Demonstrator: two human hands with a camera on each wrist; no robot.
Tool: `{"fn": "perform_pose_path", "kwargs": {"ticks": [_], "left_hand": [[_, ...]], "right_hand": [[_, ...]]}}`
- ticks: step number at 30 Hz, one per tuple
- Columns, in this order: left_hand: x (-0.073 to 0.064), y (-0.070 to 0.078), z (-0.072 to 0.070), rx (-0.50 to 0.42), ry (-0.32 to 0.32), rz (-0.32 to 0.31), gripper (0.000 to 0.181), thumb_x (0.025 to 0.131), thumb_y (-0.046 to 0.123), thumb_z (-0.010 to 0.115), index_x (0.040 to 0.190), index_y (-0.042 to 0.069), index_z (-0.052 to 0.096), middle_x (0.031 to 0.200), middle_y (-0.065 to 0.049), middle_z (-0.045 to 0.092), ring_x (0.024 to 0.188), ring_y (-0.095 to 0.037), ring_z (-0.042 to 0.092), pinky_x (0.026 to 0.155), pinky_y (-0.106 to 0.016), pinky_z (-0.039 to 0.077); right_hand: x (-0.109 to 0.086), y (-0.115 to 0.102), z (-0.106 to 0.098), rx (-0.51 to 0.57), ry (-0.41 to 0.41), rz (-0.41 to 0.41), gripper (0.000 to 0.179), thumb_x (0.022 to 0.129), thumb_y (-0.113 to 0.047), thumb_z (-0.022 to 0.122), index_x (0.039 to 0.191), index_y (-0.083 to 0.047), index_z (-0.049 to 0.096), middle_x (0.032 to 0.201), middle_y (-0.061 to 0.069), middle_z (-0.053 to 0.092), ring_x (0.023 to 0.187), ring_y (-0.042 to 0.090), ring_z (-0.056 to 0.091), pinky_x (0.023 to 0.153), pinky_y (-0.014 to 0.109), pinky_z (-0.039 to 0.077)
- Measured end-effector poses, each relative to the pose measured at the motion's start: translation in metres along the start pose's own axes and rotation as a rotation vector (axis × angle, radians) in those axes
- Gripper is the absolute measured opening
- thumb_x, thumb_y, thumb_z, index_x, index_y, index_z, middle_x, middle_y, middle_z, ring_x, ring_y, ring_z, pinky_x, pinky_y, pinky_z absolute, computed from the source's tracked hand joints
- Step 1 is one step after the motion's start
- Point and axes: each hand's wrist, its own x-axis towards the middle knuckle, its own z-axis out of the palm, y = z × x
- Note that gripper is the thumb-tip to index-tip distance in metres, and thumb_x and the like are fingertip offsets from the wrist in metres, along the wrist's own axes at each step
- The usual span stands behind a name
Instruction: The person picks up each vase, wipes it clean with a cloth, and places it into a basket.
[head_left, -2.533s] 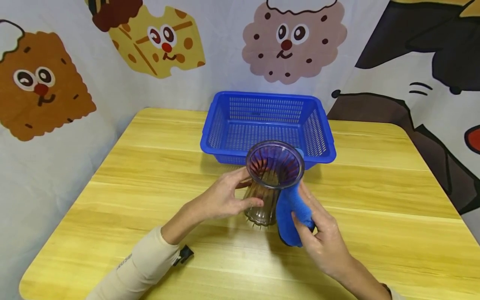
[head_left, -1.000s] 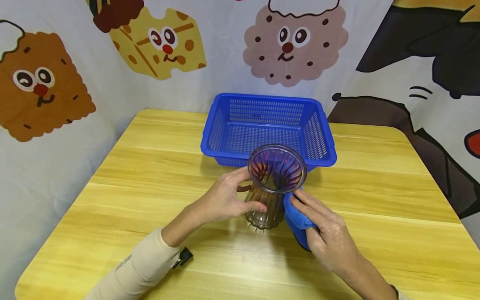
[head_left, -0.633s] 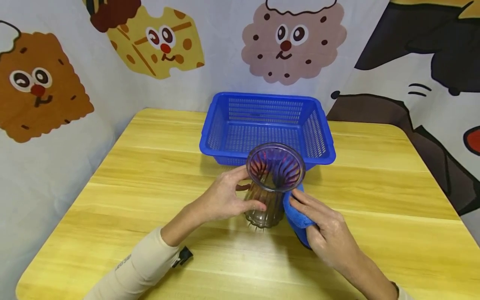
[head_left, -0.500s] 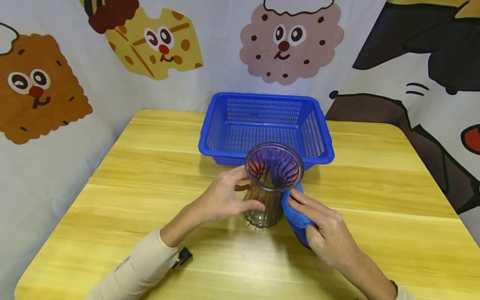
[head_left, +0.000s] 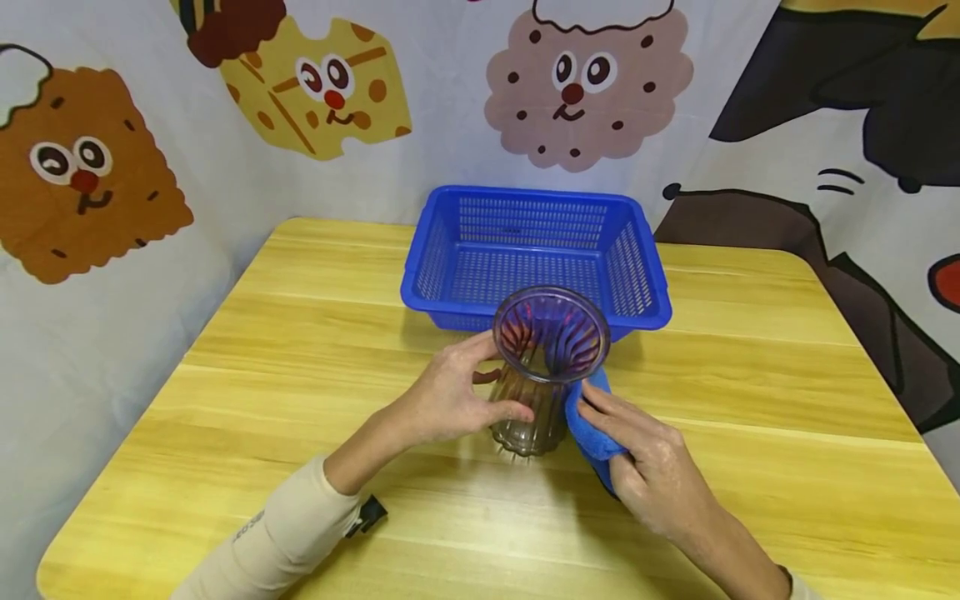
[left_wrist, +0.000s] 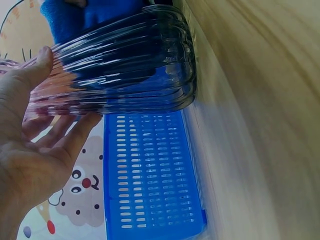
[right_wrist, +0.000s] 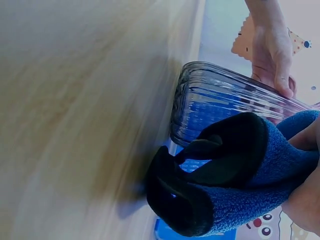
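A ribbed glass vase (head_left: 528,408) with a flared purple rim is in the middle of the head view, mouth up and tilted. My left hand (head_left: 450,396) grips its left side, thumb across the front and fingers behind. My right hand (head_left: 660,462) holds a blue cloth (head_left: 592,429) against the vase's right side, just below the rim. The right wrist view shows the folded cloth (right_wrist: 240,175) with black edging. In the left wrist view the vase's base (left_wrist: 177,60) is close to the tabletop; whether they touch I cannot tell.
Behind the vase a blue perforated plastic basket (head_left: 536,258) stands on the wood-grain table (head_left: 300,333), with nothing visible inside. A cloth backdrop (head_left: 442,100) printed with cartoon food hangs behind and beside the table. A black clip (head_left: 367,515) shows at my left sleeve.
Since the earliest frame, the right hand has shifted its hold, its fingers now in front of the cloth and the cloth bunched smaller. Over the last half second, hands and vase barely move.
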Motion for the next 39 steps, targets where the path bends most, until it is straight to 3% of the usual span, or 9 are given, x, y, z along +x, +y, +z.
{"fn": "perform_pose_path", "kwargs": {"ticks": [6,39], "left_hand": [[-0.0002,0.0011,-0.0002,0.011,-0.004,0.001,0.078,0.071,0.013,0.095,0.139,0.006,0.058,0.137,-0.006,0.060,0.123,-0.022,0.058,0.086,-0.025,0.059],[-0.0002,-0.0020,-0.0005,0.016,-0.005,0.007,0.080,0.070,0.015,0.095,0.141,0.007,0.058,0.143,-0.006,0.057,0.126,-0.022,0.057,0.085,-0.026,0.059]], "right_hand": [[-0.0012,-0.0001,0.0008,0.001,0.005,-0.023,0.062,0.068,0.019,0.048,0.123,0.004,0.071,0.141,0.010,0.060,0.121,0.039,0.060,0.109,0.017,0.037],[-0.0076,0.0071,0.0055,-0.045,-0.053,-0.006,0.062,0.067,0.017,0.049,0.123,0.002,0.071,0.138,0.011,0.062,0.118,0.038,0.062,0.111,0.015,0.032]]}}
